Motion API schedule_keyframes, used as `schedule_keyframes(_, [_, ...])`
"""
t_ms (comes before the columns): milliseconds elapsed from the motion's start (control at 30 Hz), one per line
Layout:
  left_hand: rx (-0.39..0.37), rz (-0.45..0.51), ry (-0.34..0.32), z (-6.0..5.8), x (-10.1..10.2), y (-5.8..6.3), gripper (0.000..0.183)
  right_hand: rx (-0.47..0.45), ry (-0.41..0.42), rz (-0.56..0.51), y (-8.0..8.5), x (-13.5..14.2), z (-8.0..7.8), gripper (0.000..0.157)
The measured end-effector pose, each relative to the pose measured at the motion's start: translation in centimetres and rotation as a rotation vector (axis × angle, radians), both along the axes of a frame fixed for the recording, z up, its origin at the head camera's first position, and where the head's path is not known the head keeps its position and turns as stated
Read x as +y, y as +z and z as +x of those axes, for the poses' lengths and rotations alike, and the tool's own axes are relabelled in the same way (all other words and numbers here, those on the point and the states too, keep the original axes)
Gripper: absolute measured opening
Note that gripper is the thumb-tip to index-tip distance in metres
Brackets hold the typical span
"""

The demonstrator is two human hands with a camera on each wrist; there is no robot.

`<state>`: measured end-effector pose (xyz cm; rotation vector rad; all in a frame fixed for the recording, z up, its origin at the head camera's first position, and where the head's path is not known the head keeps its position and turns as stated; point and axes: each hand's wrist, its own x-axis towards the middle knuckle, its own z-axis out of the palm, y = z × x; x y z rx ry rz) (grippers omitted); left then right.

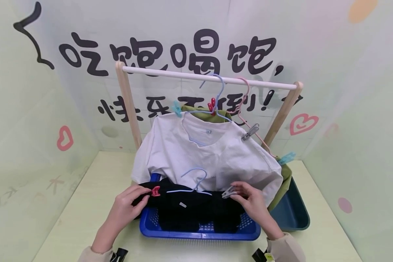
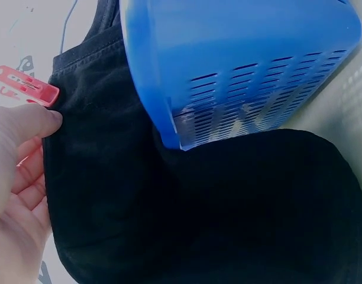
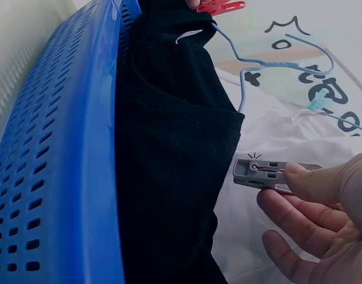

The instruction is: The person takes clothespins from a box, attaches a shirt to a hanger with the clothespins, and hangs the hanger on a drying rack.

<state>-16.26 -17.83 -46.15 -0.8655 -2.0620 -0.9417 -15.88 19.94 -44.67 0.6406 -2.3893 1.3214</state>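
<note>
A black garment with a small white tag lies over the blue basket, a light-blue hanger at its neckline. My left hand pinches the garment's edge at one shoulder, thumb in front and fingers behind. Just above that thumb, a red clothespin grips the cloth near the hanger. Between the thumb and fingers of my right hand is a grey clothespin. Its jaw end points at the garment's other shoulder, beside the edge where the hanger arm goes in.
Behind, a white shirt hangs from a rack rod, with a teal clothespin and another grey clothespin at its shoulders. A green garment hangs behind it. A dark teal bin stands at the right.
</note>
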Motion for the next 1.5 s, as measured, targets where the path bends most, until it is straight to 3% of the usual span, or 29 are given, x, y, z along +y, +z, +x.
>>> schedule_keyframes(267, [-0.005, -0.003, 0.002, 0.0, -0.1, -0.2, 0.036, 0.053, 0.004, 0.018, -0.3, -0.4, -0.2, 0.024])
schedule_keyframes(500, [-0.010, -0.006, 0.008, 0.0, -0.1, -0.1, 0.037, 0.021, -0.019, 0.021, -0.3, -0.8, -0.4, 0.023])
schedule_keyframes(567, [-0.019, -0.007, 0.007, 0.0, -0.1, -0.2, 0.037, 0.008, -0.025, 0.026, 0.5, -1.2, -0.1, 0.023])
schedule_keyframes(767, [-0.027, -0.014, 0.010, -0.1, -0.1, -0.3, 0.037, -0.038, -0.010, 0.022, -0.1, -1.3, -0.4, 0.021])
schedule_keyframes(1033, [-0.003, -0.005, 0.002, -0.1, -0.2, -0.3, 0.037, -0.092, 0.077, 0.036, -0.4, -1.1, -0.6, 0.024])
schedule_keyframes(1133, [0.003, -0.004, 0.003, -0.1, -0.2, -0.3, 0.037, -0.101, 0.087, 0.072, -0.5, -0.9, -0.6, 0.027])
schedule_keyframes(1367, [-0.008, -0.012, 0.012, 0.0, -0.2, -0.5, 0.038, -0.167, 0.070, 0.224, -1.1, -0.5, -0.6, 0.054])
schedule_keyframes(1500, [-0.028, -0.013, 0.017, 0.1, -0.3, -0.6, 0.038, -0.167, 0.052, 0.286, -1.6, -0.4, -0.6, 0.040])
